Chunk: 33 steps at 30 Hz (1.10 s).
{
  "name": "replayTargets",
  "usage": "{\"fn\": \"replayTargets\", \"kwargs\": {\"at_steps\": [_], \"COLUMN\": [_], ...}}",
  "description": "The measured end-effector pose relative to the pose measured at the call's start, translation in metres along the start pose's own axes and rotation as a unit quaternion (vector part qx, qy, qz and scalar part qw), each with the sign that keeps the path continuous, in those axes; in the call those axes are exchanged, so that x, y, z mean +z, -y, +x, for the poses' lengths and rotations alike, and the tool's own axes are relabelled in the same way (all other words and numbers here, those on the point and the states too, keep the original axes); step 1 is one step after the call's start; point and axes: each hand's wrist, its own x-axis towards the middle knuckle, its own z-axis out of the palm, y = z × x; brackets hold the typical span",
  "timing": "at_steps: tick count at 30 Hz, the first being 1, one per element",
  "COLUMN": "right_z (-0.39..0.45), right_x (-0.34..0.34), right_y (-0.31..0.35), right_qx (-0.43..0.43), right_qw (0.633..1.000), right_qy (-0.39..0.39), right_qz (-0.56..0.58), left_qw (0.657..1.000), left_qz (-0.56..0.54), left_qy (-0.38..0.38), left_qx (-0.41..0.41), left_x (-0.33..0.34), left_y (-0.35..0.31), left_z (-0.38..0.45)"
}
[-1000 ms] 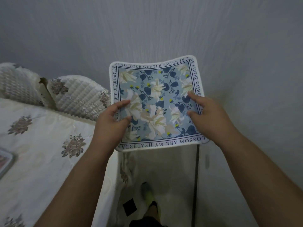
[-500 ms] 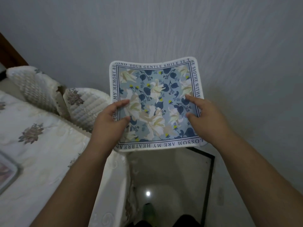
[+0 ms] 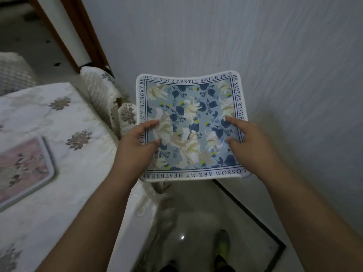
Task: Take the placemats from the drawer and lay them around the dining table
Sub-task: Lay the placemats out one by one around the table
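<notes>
A square blue floral placemat [image 3: 190, 114] with a white lettered border is held up in the air, level, in front of a pale wall. My left hand [image 3: 135, 148] grips its left edge, thumb on top. My right hand [image 3: 249, 146] grips its right edge the same way. The dining table [image 3: 64, 193], under a cream cloth with embroidered flowers, lies to the left, its corner just below my left forearm. A pink floral placemat [image 3: 21, 169] with a grey border lies flat on the table at the far left.
Two chairs [image 3: 102, 95] with quilted cream covers stand at the table's far side, close to the placemat's left edge. A wooden door frame [image 3: 78, 36] rises at top left. Glossy tiled floor [image 3: 192, 213] and my feet show below.
The view has swung left: the table, the pink placemat and the door frame have come further into sight. Both hands keep the same hold on the blue placemat.
</notes>
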Motion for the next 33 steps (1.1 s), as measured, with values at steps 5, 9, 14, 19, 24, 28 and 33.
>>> {"fn": "replayTargets", "kwargs": {"at_steps": [5, 9, 14, 19, 24, 28, 33], "right_z": [0.059, 0.093, 0.12, 0.147, 0.175, 0.201, 0.244], "right_x": [-0.013, -0.014, -0.009, 0.004, 0.029, 0.053, 0.089], "right_y": [-0.012, -0.014, -0.007, 0.007, 0.025, 0.052, 0.1], "right_qx": [-0.053, -0.093, -0.132, -0.157, -0.17, -0.194, -0.239], "right_qw": [0.997, 0.99, 0.981, 0.972, 0.963, 0.954, 0.94], "right_qy": [0.058, 0.101, 0.143, 0.173, 0.208, 0.226, 0.229], "right_qz": [0.012, 0.02, 0.008, 0.017, 0.004, -0.029, -0.077], "left_qw": [0.997, 0.99, 0.981, 0.972, 0.965, 0.957, 0.947], "left_qz": [0.01, -0.001, -0.003, -0.008, -0.021, -0.034, -0.054], "left_qy": [-0.081, -0.139, -0.188, -0.227, -0.254, -0.277, -0.308], "left_qx": [-0.015, -0.029, -0.048, -0.057, -0.068, -0.078, -0.073], "left_x": [0.026, 0.039, 0.041, 0.036, 0.024, 0.007, -0.025], "left_y": [-0.008, -0.008, -0.011, -0.006, 0.006, 0.016, 0.03], "left_z": [0.008, 0.005, 0.005, 0.016, 0.034, 0.059, 0.102]}}
